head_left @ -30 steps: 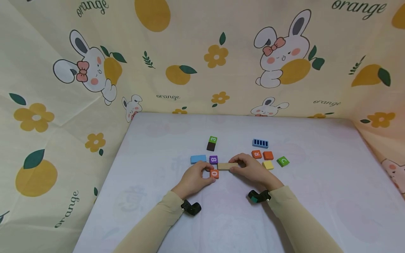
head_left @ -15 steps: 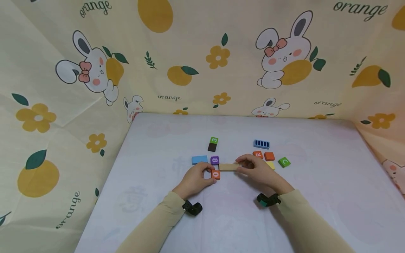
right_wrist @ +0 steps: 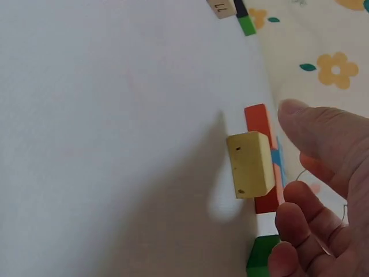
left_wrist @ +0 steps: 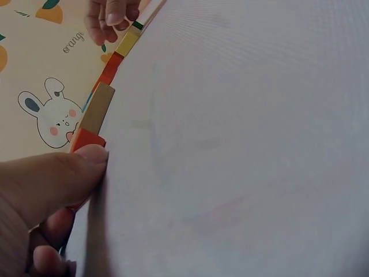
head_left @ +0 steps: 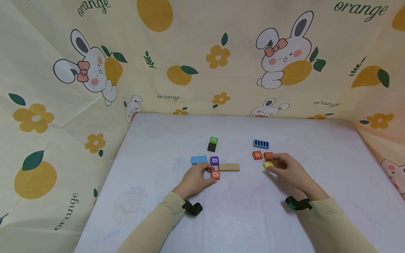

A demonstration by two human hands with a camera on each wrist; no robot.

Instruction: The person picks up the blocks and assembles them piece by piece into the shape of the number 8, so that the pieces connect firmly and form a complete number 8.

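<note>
My left hand [head_left: 194, 179] pinches a small orange block [head_left: 215, 174] marked 0 between thumb and fingers; the left wrist view shows the thumb [left_wrist: 92, 157] on its near side. Beside that block lie a tan wooden plank [head_left: 229, 167], a purple block [head_left: 214, 160] marked 8 and a light blue block [head_left: 199, 160]. My right hand [head_left: 292, 174] is over a yellow block [head_left: 267, 164]. In the right wrist view, its thumb and fingers are apart, and a gap separates them from the yellow block [right_wrist: 249, 164].
Near the right hand lie an orange block [head_left: 257, 155] marked R, a plain orange block [head_left: 268, 155] and a blue barred block [head_left: 261, 144]. A green block [right_wrist: 262, 254] is partly behind the fingers. Farther back sits a green-and-black pair [head_left: 212, 144]. A printed cloth rises behind the table.
My right hand has let go of the wooden plank and moved right to the yellow block. The plank stays in place. My left hand keeps its pinch on the orange block.
</note>
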